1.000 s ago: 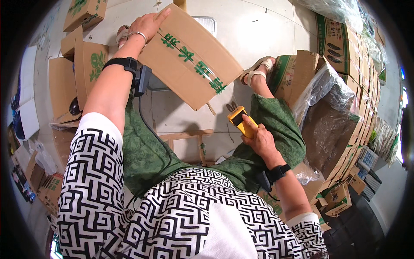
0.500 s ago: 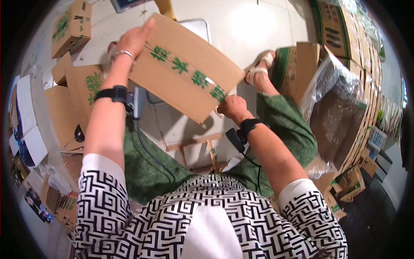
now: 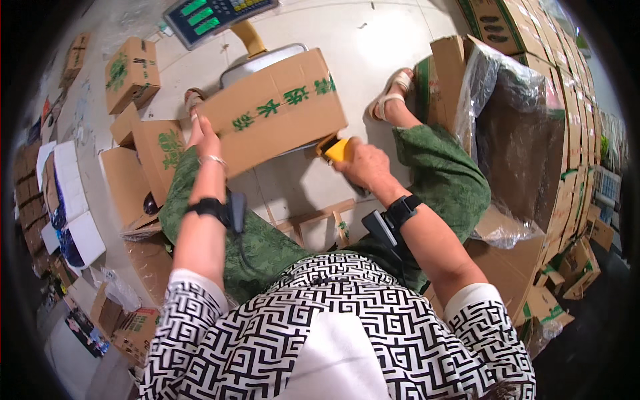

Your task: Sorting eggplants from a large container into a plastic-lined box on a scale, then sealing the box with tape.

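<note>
A closed cardboard box with green printing lies across the silver platform of a scale, between my lower legs. My left hand holds the box at its left end, palm against the side and thumb upward; its other fingers are partly hidden. In my right hand is a yellow tool with a dark edge, which looks like a tape dispenser. The fingers wrap round it, just off the box's near right corner.
The scale's display stands behind on a yellow post. To the left are an open carton and a closed box. On the right, a large carton lined with clear plastic stands by stacked cartons. A wooden frame lies near me.
The box has come lower and turned, its right end swinging up and away. My left hand has moved down along its left end. A yellow tool now shows in my right hand, apart from the box.
</note>
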`<state>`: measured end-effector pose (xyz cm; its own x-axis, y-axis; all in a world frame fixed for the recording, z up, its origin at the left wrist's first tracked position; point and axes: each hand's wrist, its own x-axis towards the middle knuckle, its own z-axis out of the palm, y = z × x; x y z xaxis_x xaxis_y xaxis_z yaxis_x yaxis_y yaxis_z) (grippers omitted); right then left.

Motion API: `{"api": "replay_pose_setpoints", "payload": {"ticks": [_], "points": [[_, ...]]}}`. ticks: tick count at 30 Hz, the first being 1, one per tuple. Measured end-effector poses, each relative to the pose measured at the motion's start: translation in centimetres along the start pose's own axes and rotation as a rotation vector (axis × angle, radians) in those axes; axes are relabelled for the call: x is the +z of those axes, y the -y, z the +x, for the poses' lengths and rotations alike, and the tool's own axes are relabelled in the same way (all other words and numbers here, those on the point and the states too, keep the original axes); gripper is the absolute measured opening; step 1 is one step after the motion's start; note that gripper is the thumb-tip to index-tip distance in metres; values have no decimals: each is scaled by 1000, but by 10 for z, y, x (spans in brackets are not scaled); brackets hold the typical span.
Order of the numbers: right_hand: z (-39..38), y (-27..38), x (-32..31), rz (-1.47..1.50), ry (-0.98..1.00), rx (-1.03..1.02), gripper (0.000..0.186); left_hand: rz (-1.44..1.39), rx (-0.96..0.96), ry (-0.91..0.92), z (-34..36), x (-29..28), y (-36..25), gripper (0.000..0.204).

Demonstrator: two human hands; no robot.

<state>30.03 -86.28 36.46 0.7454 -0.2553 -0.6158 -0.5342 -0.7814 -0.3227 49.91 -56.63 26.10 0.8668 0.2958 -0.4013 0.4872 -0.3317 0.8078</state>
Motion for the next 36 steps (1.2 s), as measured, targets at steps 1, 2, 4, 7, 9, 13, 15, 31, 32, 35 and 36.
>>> {"api": "replay_pose_setpoints", "payload": {"ticks": [1, 2, 4, 7, 9, 13, 15, 31, 32, 35, 36], "points": [[12, -6, 4, -7, -174, -35, 54, -157, -196, -39, -22, 5, 13, 79], [21, -12, 3, -18, -346, -63, 53, -319, -398, -69, -46, 12, 19, 74], [39, -17, -13, -79, -405, -149, 52, -765, -445, 170, -83, 12, 23, 79], [31, -15, -43, -88, -270, -192, 50, -1003, -567, 266, -97, 7, 18, 81], [11, -11, -53, -5, -249, -224, 55, -1053, -513, 306, -92, 15, 36, 80], [-39, 1, -77, 127, -225, -285, 70, -1142, -442, 505, -61, 37, 105, 74], [-63, 2, -90, 132, -250, -320, 69, -1106, -511, 536, -56, 41, 121, 73], [-173, 43, -97, 181, -730, -709, 76, -704, 153, 957, -163, -89, -143, 33], [-177, 46, -90, 156, -742, -725, 76, -627, 105, 1084, -187, -91, -153, 33], [-182, 47, -78, 103, -761, -764, 75, -571, -13, 1281, -227, -94, -168, 34], [-182, 46, -76, 68, -764, -778, 75, -566, -7, 1286, -231, -91, -167, 34]]}}
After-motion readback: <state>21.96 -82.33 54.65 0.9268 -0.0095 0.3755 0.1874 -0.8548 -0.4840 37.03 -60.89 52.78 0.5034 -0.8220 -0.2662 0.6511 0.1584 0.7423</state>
